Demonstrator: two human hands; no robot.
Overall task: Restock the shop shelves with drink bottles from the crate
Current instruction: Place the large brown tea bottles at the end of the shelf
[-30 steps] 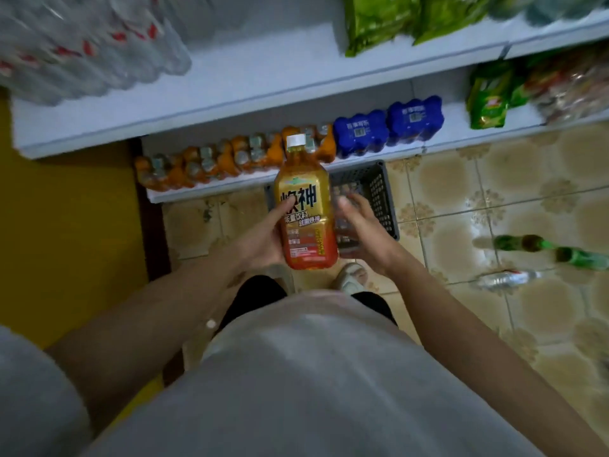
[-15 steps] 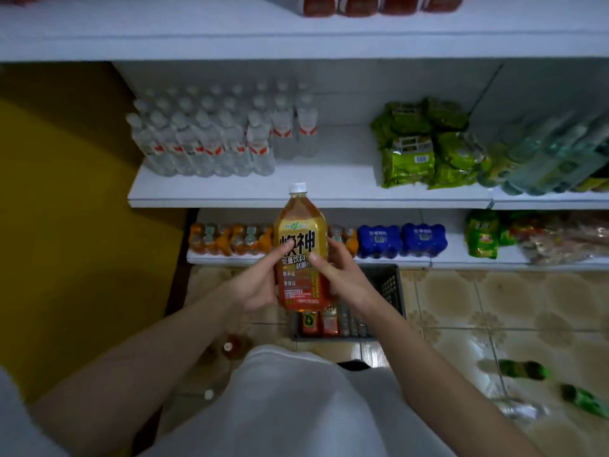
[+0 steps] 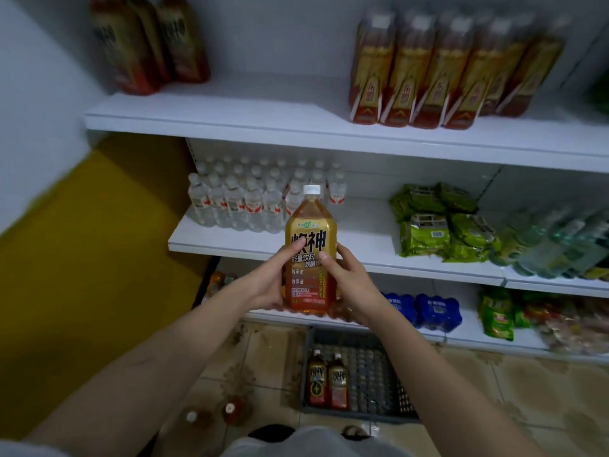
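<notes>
- I have the bottle [image 3: 310, 249] upright in front of me, level with the middle shelf [image 3: 362, 235], its white cap up and label toward me
- My left hand [image 3: 268, 278] wraps the left side with the thumb across the label, and my right hand [image 3: 346, 275] clasps the right side; both hands grip it, which I judge suits a big, full bottle that would be heavy for one hand
- Gripping it at the middle of the body keeps it from tipping and leaves the base free to set down flat
- The top shelf [image 3: 263, 117] has matching bottles at its left end [image 3: 148, 44] and a row of similar bottles [image 3: 445, 70] at the right, with a bare stretch between them; I judge that gap is where this one belongs
- The crate [image 3: 372, 367] sits on the floor below my hands, with two more bottles [image 3: 328, 379] standing in its left corner, so restocking is not finished
- Small water bottles [image 3: 250, 202] fill the left of the middle shelf, so I would lift clear of their caps
</notes>
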